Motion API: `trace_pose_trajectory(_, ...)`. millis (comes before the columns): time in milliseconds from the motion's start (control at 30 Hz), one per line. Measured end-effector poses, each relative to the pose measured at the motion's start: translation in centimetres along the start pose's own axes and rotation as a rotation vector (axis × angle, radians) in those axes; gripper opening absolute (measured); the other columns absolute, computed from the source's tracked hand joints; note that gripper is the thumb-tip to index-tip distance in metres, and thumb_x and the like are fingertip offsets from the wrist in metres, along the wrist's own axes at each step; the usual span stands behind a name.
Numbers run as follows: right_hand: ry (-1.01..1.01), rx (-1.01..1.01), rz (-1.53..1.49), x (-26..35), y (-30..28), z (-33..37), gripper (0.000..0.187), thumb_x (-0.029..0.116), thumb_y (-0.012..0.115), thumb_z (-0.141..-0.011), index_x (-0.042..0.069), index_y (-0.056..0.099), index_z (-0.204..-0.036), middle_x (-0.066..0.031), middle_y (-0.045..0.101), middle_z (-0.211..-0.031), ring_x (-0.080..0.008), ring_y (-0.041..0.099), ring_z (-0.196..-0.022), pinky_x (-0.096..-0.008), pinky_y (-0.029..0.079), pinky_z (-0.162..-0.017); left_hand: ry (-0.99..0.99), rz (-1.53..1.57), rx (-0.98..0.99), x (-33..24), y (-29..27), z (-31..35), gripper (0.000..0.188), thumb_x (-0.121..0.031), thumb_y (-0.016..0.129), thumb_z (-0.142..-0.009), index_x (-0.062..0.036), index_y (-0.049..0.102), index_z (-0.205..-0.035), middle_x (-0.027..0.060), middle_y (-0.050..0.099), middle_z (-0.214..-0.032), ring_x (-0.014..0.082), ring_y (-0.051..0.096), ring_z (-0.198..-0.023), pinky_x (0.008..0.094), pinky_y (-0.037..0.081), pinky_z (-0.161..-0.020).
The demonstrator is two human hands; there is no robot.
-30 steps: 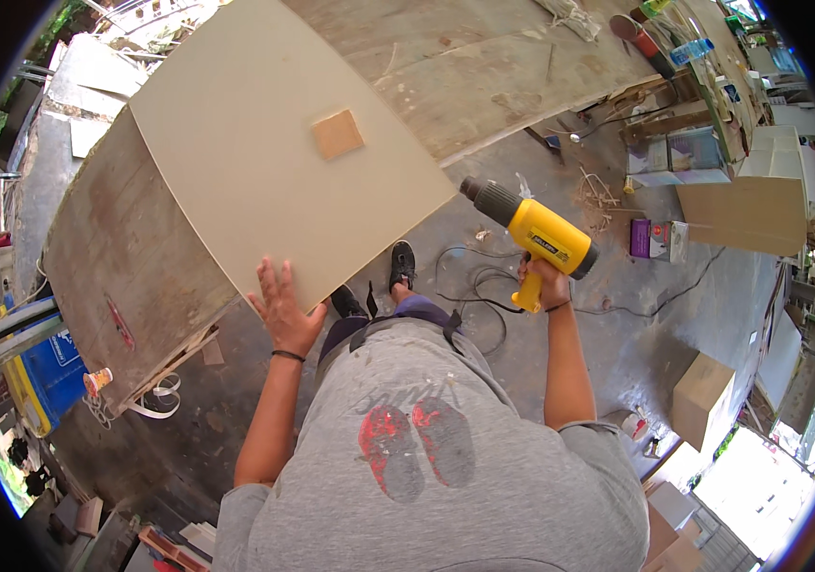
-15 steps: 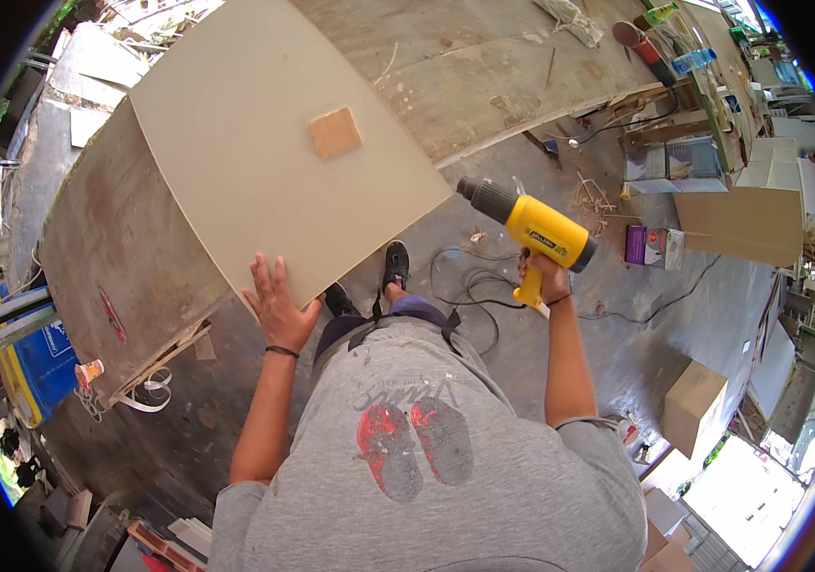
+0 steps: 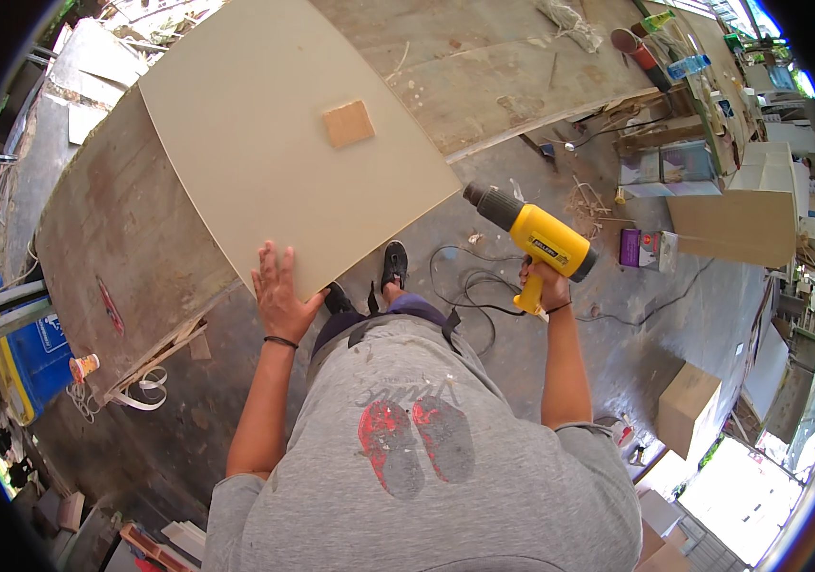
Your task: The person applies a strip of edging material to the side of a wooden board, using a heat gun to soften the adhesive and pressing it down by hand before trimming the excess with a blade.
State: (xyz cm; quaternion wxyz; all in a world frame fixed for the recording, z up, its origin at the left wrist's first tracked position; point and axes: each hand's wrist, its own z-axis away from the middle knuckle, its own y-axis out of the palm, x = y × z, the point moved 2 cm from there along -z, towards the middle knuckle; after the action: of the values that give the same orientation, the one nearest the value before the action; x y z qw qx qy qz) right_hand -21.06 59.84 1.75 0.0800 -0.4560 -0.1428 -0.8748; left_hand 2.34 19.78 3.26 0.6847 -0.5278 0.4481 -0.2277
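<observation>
My right hand [image 3: 546, 282] is wrapped round the handle of a yellow heat gun [image 3: 548, 240]. Its dark nozzle points up and left, close to the right corner of a large beige panel [image 3: 264, 162]. My left hand [image 3: 281, 294] lies with fingers stretched out on the panel's near corner, palm down. A small square wooden block [image 3: 348, 124] rests on top of the panel, toward its right side. The panel lies across a worn wooden table [image 3: 121, 229].
A black cable [image 3: 484, 291] curls over the floor below the heat gun. Cardboard boxes [image 3: 689, 408] stand at the right. A red-handled tool [image 3: 110, 305] and a paper cup [image 3: 84, 367] are on the table's left part. A grinder-like tool [image 3: 644, 59] and bottles sit at the back right.
The panel and the block on it have shifted slightly to the right in view. My left hand has moved a little right with the corner; the heat gun stays nearly in place.
</observation>
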Motion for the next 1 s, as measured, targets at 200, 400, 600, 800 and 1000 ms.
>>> trace_pose_trajectory(200,-0.001,-0.059,-0.053,-1.9,0.8,1.0,0.029,0.009,0.059,-0.068,0.0,0.054,-0.095,-0.0091,0.056,-0.074,-0.0189,0.056,-0.062,-0.0298,0.048,-0.058,0.089,-0.002,0.047,1.0,-0.7,-0.1,0.088,-0.03,0.079,-0.063,-0.0146,0.038,-0.139,0.0136,0.023,-0.151,0.0298,0.019,-0.141,0.0492,0.021,-0.112)
trace_pose_trajectory(400,-0.073,-0.06,-0.181,-2.8,2.4,2.8,0.025,0.005,0.061,-0.071,-0.003,0.056,-0.095,-0.0104,0.056,-0.073,-0.0199,0.056,-0.061,-0.0306,0.047,-0.057,0.239,0.018,0.09,2.5,-1.2,0.4,0.082,-0.026,0.076,-0.067,-0.0129,0.039,-0.139,0.0126,0.024,-0.151,0.0296,0.02,-0.141,0.0467,0.021,-0.112)
trace_pose_trajectory(600,-0.055,-0.105,-0.124,-4.4,4.8,5.3,0.029,0.009,0.059,-0.068,-0.001,0.054,-0.095,-0.0098,0.055,-0.073,-0.0192,0.055,-0.063,-0.0305,0.048,-0.06,0.346,0.012,0.113,4.6,-1.3,1.7,0.077,-0.027,0.075,-0.068,-0.0119,0.042,-0.136,0.0112,0.027,-0.15,0.0291,0.021,-0.141,0.0463,0.019,-0.113)
trace_pose_trajectory(800,-0.027,-0.028,-0.09,-7.1,8.4,8.1,0.031,0.009,0.058,-0.067,-0.002,0.055,-0.096,-0.0102,0.056,-0.073,-0.0194,0.056,-0.063,-0.0304,0.048,-0.06,0.382,0.103,0.153,4.7,-3.1,2.0,0.072,-0.038,0.071,-0.074,-0.0106,0.045,-0.135,0.0105,0.028,-0.15,0.0273,0.02,-0.141,0.0448,0.016,-0.113)
trace_pose_trajectory(1000,0.025,0.077,-0.042,-10.2,11.8,11.3,0.025,0.001,0.062,-0.07,0.001,0.059,-0.095,-0.0099,0.06,-0.08,-0.019,0.058,-0.062,-0.0302,0.048,-0.058,0.375,0.082,0.032,6.4,-3.2,3.5,0.084,-0.054,0.071,-0.071,-0.0076,0.042,-0.135,0.0152,0.026,-0.15,0.0326,0.017,-0.141,0.0505,0.014,-0.112)
